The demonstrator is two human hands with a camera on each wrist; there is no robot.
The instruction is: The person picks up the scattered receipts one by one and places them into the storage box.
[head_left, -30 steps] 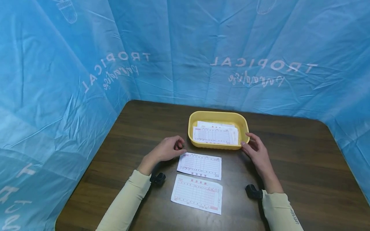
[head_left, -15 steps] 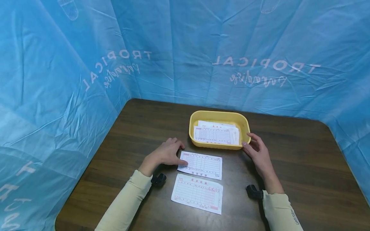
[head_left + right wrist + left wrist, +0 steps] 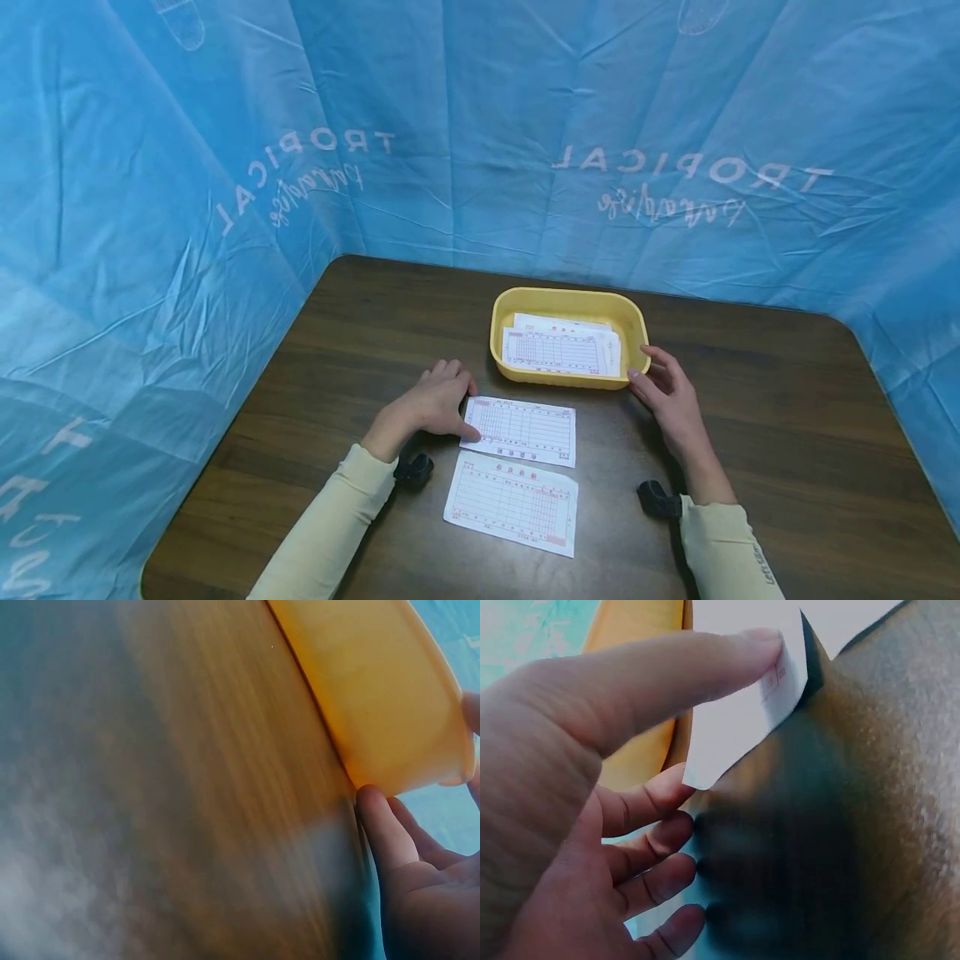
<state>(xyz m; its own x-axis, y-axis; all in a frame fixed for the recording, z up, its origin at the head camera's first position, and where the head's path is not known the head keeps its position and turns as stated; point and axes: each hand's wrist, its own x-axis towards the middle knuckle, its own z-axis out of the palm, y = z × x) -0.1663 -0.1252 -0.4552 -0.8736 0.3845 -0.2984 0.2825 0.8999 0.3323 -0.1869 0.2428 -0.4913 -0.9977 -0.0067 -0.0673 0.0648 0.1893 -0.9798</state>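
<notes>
Two printed paper slips with ruled tables, like receipt forms, lie on the table. My left hand [image 3: 431, 404] is at the left end of the upper slip [image 3: 521, 431]. In the left wrist view, the thumb [image 3: 735, 664] rests on that slip while the index fingertip touches its corner and the other fingers are loosely bent. The lower slip [image 3: 512, 504] lies just nearer to me. Behind them stands a yellow basket [image 3: 562, 382] with several similar slips [image 3: 558, 350] inside. My right hand [image 3: 671, 404] holds the basket's near right corner between thumb and fingers.
A dark brown wooden table [image 3: 787, 433] carries everything. Blue printed curtains [image 3: 480, 125] hang behind it and at both sides. Black wrist-camera mounts [image 3: 412, 469] sit below both hands.
My left thumb has come down from the upper slip's far left corner to its near left part, the fingers settling beside its edge. The right hand stays on the basket.
</notes>
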